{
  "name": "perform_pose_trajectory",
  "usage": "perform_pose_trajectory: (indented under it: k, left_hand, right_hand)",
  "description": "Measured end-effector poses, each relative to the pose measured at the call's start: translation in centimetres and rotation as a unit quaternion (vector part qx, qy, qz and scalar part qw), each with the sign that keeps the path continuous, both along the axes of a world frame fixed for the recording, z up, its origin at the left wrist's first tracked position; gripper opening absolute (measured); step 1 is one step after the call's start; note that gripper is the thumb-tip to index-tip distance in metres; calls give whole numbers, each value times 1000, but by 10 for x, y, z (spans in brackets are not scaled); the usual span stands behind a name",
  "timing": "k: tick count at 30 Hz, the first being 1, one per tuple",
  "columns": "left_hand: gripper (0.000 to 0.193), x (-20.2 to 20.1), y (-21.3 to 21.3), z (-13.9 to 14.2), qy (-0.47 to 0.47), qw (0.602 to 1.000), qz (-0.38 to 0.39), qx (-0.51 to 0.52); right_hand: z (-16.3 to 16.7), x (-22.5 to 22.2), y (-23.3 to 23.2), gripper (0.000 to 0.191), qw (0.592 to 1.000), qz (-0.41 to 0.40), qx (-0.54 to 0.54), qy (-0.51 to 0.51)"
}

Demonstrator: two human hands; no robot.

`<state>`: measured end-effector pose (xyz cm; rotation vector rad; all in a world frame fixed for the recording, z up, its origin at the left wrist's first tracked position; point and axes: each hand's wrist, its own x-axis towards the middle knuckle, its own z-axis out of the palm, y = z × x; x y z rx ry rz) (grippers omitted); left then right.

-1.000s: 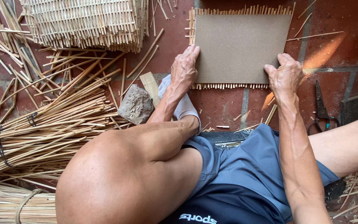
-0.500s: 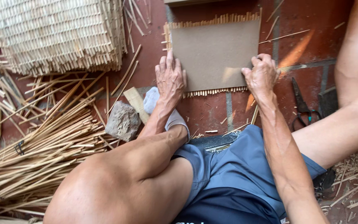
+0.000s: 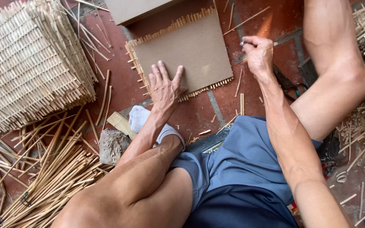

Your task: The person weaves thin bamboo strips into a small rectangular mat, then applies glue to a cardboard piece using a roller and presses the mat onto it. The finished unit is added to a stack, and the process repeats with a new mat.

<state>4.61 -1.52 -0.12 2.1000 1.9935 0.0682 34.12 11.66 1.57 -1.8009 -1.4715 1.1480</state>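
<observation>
Left hand (image 3: 165, 86) flat, fingers spread, pinning one brown board (image 3: 182, 52) over a stick mat (image 3: 134, 63) at 12 o'clock; right hand (image 3: 257, 52) at 1 o'clock pinched shut, contents unclear; judged squaring the mat edges, next needing steady downward pressure; one woven stack (image 3: 30, 63) at 10, one stone (image 3: 113, 145) at 8.

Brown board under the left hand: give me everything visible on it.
The board is a flat, plain brown rectangle, cardboard by its look, lying skewed on the red tile floor. Short stick ends poke out along its left, top and bottom edges, so it seems to cover a stick mat. The left hand presses flat on its near corner; the right hand sits just off its right edge.
</observation>
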Motion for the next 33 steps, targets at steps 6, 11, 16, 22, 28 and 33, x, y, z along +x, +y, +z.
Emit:
perform_pose_trajectory:
  k: [6,11,16,22,28,33]
  left_hand:
    - [89,-2,2,-1,7,1000,1,-30]
    - [88,-4,4,2,3,1000,1,-2]
    - [85,-4,3,2,-7,1000,12,-7]
    - [86,-2,1,-1,-6,1000,13,-3]
    - [87,-1,0,-3,-9,1000,12,10]
    - [88,-1,-2,-5,-16,1000,17,6]
  right_hand:
    - [1,-29,-4,26,991,22,-89,-101]
    - [8,-49,10,33,984,36,-129,-115]
    - [13,-43,20,32,986,59,-138,-78]
    - [19,-45,13,44,983,13,-136,-123]
    - [14,-55,10,46,988,30,-104,-109]
    - [2,-50,9,43,983,17,-138,-119]
